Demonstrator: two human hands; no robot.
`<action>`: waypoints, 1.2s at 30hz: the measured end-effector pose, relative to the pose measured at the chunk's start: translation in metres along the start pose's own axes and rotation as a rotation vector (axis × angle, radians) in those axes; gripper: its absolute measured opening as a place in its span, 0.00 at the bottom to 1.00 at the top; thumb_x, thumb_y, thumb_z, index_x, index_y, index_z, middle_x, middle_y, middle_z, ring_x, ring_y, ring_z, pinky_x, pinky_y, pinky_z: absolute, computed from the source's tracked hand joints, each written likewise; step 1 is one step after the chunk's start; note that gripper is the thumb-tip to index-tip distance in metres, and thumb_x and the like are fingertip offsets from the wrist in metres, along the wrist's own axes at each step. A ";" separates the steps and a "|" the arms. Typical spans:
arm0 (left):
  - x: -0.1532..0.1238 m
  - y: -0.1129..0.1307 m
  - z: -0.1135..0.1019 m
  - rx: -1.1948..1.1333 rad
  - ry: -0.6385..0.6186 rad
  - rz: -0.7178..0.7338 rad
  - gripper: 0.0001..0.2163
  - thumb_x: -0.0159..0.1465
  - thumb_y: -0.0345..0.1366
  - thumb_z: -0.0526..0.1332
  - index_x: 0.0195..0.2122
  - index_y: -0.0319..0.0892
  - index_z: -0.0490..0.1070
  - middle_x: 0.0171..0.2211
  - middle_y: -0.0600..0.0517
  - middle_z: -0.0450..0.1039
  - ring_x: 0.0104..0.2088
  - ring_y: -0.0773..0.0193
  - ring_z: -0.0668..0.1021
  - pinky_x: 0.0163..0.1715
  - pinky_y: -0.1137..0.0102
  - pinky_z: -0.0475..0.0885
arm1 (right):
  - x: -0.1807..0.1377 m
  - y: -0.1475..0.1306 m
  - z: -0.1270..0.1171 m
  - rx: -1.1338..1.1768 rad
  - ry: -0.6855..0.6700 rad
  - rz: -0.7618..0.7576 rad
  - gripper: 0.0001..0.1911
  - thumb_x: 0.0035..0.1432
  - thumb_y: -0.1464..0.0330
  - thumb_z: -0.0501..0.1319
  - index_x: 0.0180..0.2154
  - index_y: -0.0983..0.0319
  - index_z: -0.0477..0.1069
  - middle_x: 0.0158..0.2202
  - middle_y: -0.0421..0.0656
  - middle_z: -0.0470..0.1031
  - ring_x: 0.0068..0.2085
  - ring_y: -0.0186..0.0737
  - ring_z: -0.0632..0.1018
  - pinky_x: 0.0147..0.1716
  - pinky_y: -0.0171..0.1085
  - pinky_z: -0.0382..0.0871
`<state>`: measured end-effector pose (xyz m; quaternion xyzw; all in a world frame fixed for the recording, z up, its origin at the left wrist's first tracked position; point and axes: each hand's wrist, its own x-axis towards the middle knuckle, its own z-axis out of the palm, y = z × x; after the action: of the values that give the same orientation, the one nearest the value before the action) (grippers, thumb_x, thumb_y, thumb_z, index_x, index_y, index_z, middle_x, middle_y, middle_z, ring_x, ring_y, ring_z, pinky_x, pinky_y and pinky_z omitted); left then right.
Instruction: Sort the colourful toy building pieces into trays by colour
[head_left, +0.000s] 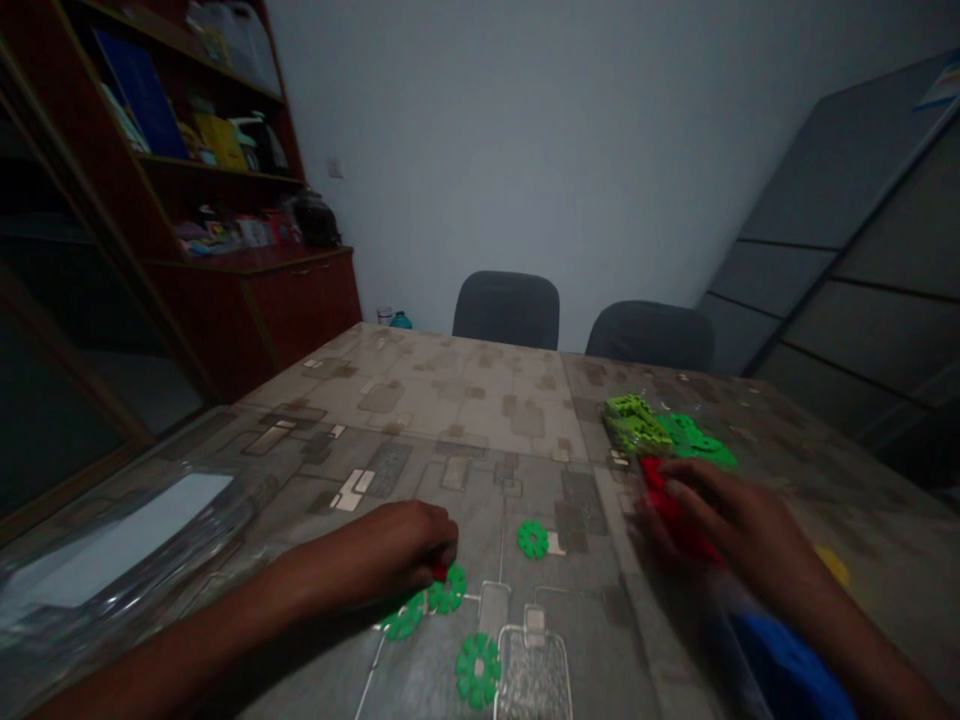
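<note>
My left hand (420, 540) is closed in a pinch low over the table, left of centre. A small bit of red plastic (440, 572) shows at its fingertips, mostly hidden by the fingers. Directly below that lies a green notched disc (448, 590), with a second green disc (403, 620) beside it, partly under the hand's shadow. Two more lie apart: one green disc (533, 540) farther off and another (478, 671) nearer me. On the right, my right hand (712, 500) has its fingers around a bunch of red plastic pieces (679, 515), blurred by motion.
Beyond my right hand are lime-green pieces (636, 422) and green pieces (697, 440). Blue pieces (787, 665) and a yellow piece (832, 565) lie near my right forearm. A clear plastic package (135, 540) sits at left. Two grey chairs (506, 308) stand behind the patterned table (465, 390).
</note>
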<state>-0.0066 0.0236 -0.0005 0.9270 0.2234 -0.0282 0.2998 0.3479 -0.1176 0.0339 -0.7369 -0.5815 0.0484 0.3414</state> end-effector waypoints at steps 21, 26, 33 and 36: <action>-0.024 -0.005 -0.012 0.224 -0.140 -0.190 0.23 0.49 0.30 0.77 0.42 0.46 0.69 0.46 0.51 0.72 0.43 0.53 0.77 0.40 0.65 0.70 | -0.001 -0.019 0.006 -0.138 0.100 0.003 0.16 0.54 0.56 0.56 0.36 0.58 0.76 0.35 0.52 0.82 0.35 0.55 0.82 0.36 0.48 0.71; -0.016 -0.017 -0.001 0.303 -0.162 -0.179 0.25 0.46 0.27 0.75 0.44 0.46 0.69 0.50 0.49 0.70 0.44 0.51 0.78 0.38 0.64 0.71 | 0.005 0.023 -0.026 -0.254 0.128 0.118 0.20 0.52 0.54 0.53 0.34 0.59 0.76 0.32 0.54 0.82 0.32 0.58 0.82 0.33 0.50 0.72; -0.017 -0.005 -0.009 0.247 -0.173 -0.209 0.17 0.48 0.25 0.73 0.35 0.45 0.70 0.39 0.53 0.75 0.37 0.56 0.77 0.33 0.67 0.68 | -0.022 -0.018 0.003 -0.028 -0.036 -0.044 0.18 0.57 0.54 0.56 0.37 0.56 0.79 0.37 0.52 0.83 0.34 0.55 0.82 0.35 0.49 0.71; -0.018 0.000 -0.011 0.250 -0.181 -0.228 0.19 0.49 0.33 0.77 0.38 0.46 0.71 0.40 0.52 0.75 0.37 0.54 0.78 0.34 0.66 0.69 | -0.047 -0.050 0.048 0.059 -0.286 -0.082 0.13 0.63 0.58 0.57 0.39 0.56 0.77 0.37 0.49 0.82 0.35 0.51 0.80 0.35 0.45 0.70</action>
<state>-0.0233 0.0229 0.0119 0.9194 0.2940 -0.1727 0.1960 0.2693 -0.1335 0.0099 -0.6878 -0.6520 0.1561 0.2784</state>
